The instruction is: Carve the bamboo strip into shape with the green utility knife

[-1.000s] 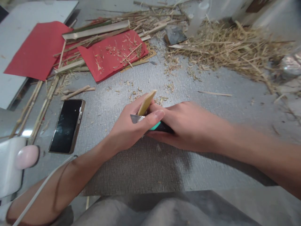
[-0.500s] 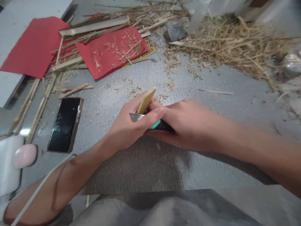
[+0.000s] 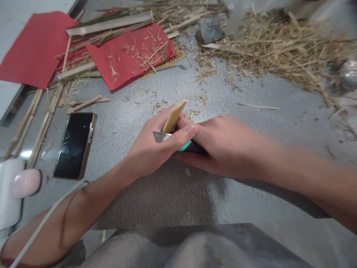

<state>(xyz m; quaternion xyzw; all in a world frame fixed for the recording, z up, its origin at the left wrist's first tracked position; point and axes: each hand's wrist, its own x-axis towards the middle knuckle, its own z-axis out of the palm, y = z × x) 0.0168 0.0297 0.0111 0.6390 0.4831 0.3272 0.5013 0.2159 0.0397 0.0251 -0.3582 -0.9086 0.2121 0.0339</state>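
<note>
In the middle of the frame, the left hand (image 3: 150, 152) has its grip closed around a short flat yellow bamboo strip (image 3: 174, 116). The strip tilts up and away, its top end poking out above the fingers. The right hand (image 3: 220, 145) has its grip closed on a knife with a teal and black handle (image 3: 187, 146). The knife's grey blade (image 3: 159, 137) sticks out to the left, touching the strip low down, and the left thumb lies over it.

On the grey woven counter (image 3: 251, 123), at the left, lies a black phone (image 3: 74, 145). At the upper left are red paper sheets (image 3: 131, 56). A brown card (image 3: 175, 56) under them has digits, too blurred to read.
</note>
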